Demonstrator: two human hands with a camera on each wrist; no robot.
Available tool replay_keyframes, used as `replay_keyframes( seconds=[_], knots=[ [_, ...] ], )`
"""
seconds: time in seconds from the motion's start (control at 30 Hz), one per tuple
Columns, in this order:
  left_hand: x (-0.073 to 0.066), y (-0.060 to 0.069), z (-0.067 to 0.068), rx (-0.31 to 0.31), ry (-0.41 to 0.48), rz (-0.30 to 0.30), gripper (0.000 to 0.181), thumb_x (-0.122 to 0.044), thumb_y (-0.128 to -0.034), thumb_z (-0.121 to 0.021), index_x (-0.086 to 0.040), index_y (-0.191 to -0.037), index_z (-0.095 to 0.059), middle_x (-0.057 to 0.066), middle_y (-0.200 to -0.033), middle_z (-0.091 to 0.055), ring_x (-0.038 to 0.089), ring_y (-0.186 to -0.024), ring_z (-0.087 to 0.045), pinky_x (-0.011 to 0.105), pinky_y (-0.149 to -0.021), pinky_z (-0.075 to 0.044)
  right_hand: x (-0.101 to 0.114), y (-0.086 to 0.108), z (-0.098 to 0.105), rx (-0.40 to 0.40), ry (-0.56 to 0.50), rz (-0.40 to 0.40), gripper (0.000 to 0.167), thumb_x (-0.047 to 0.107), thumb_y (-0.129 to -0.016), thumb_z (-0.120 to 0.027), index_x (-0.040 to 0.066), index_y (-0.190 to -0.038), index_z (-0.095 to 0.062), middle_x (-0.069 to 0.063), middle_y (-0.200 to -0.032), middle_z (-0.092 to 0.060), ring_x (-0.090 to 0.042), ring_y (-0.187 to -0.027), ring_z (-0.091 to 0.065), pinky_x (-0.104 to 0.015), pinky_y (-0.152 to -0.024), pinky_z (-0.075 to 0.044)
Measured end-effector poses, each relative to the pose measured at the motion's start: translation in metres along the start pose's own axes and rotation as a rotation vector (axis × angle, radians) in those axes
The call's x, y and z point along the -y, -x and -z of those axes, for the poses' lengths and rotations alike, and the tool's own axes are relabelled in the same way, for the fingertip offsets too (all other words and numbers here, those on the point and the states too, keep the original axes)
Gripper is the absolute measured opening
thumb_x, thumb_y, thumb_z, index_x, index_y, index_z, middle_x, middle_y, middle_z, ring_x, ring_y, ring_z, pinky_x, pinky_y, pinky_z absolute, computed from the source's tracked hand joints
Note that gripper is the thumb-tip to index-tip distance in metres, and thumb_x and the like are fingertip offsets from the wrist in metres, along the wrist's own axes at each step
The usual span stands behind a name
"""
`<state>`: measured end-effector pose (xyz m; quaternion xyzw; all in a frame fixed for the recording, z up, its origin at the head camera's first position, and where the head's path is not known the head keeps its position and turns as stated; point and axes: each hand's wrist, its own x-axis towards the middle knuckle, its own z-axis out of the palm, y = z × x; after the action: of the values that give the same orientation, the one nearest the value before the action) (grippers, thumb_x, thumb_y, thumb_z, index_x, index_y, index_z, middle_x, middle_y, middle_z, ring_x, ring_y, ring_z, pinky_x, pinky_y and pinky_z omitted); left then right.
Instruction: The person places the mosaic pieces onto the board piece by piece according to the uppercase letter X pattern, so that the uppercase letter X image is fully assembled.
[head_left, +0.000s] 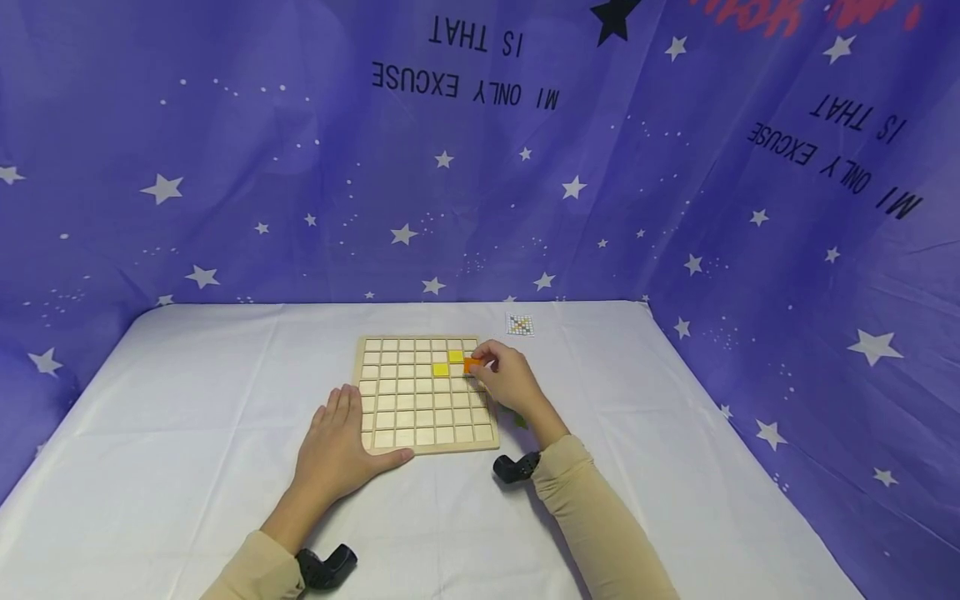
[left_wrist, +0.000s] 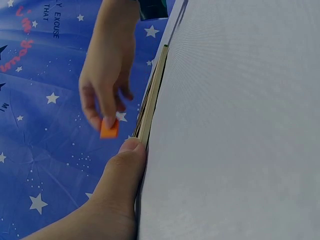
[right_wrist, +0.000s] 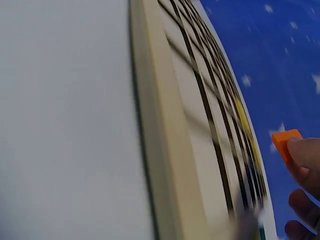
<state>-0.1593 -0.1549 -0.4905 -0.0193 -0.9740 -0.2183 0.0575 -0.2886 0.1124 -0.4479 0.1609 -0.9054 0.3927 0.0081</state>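
Observation:
A wooden grid board (head_left: 405, 401) lies on the white table, with two yellow tiles, one (head_left: 441, 369) and another (head_left: 456, 356) diagonally up and right of it, in its cells. My right hand (head_left: 512, 382) pinches an orange tile (head_left: 471, 365) between thumb and finger over the board's upper right part; the right wrist view shows this orange tile (right_wrist: 286, 141) held clear of the board (right_wrist: 172, 150). Along the board's left edge rest the fingers of my left hand (head_left: 332, 446), its thumb at the near edge. The left wrist view shows that thumb touching the board's side (left_wrist: 154, 100).
A small card with a coloured pattern (head_left: 520, 324) lies behind the board's right corner. Something green (head_left: 520, 420) is partly hidden beneath my right wrist. White cloth (head_left: 187, 433) covers the table, and a blue star-patterned curtain (head_left: 337, 167) stands behind and at the sides.

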Motion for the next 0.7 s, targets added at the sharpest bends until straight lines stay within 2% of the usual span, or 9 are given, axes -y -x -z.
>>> replay_keyframes(
  seconds=[0.13,0.33,0.53,0.7],
  knots=[
    [0.0,0.0,0.0,0.001,-0.002,0.0,0.144,-0.094,-0.0637,-0.055,0.013,-0.152,-0.017,0.031,-0.161,-0.016,0.047,-0.151,-0.014,0.058,-0.124,-0.013,0.022,0.001,-0.019,0.071,-0.02,0.055,0.012,0.02,-0.094,-0.07,0.019,-0.105,-0.066,0.006,-0.093,-0.067,-0.012,-0.079,-0.056,-0.026,-0.072,-0.049],
    [-0.001,0.0,0.001,0.005,0.01,-0.002,0.143,-0.093,-0.0641,-0.056,0.013,-0.152,-0.018,0.031,-0.161,-0.018,0.046,-0.151,-0.015,0.058,-0.124,-0.014,0.039,0.001,-0.044,0.147,0.028,0.11,0.014,0.025,-0.095,-0.069,0.021,-0.107,-0.067,0.009,-0.089,-0.066,-0.007,-0.075,-0.057,-0.022,-0.069,-0.05],
    [-0.001,0.001,0.002,0.004,0.005,-0.003,0.143,-0.092,-0.0646,-0.056,0.013,-0.152,-0.018,0.032,-0.16,-0.019,0.045,-0.151,-0.016,0.058,-0.124,-0.014,0.04,-0.001,-0.057,0.136,0.13,0.107,0.013,0.03,-0.094,-0.07,0.025,-0.106,-0.066,0.013,-0.087,-0.063,-0.006,-0.088,-0.051,-0.024,-0.078,-0.046],
    [-0.002,0.002,0.004,0.0,0.006,-0.005,0.143,-0.092,-0.0644,-0.057,0.014,-0.152,-0.018,0.032,-0.16,-0.019,0.046,-0.151,-0.016,0.059,-0.124,-0.015,0.036,-0.001,-0.058,0.096,0.168,0.091,0.012,0.031,-0.093,-0.07,0.026,-0.104,-0.067,0.013,-0.084,-0.063,-0.01,-0.09,-0.047,-0.027,-0.079,-0.045]
  ],
)
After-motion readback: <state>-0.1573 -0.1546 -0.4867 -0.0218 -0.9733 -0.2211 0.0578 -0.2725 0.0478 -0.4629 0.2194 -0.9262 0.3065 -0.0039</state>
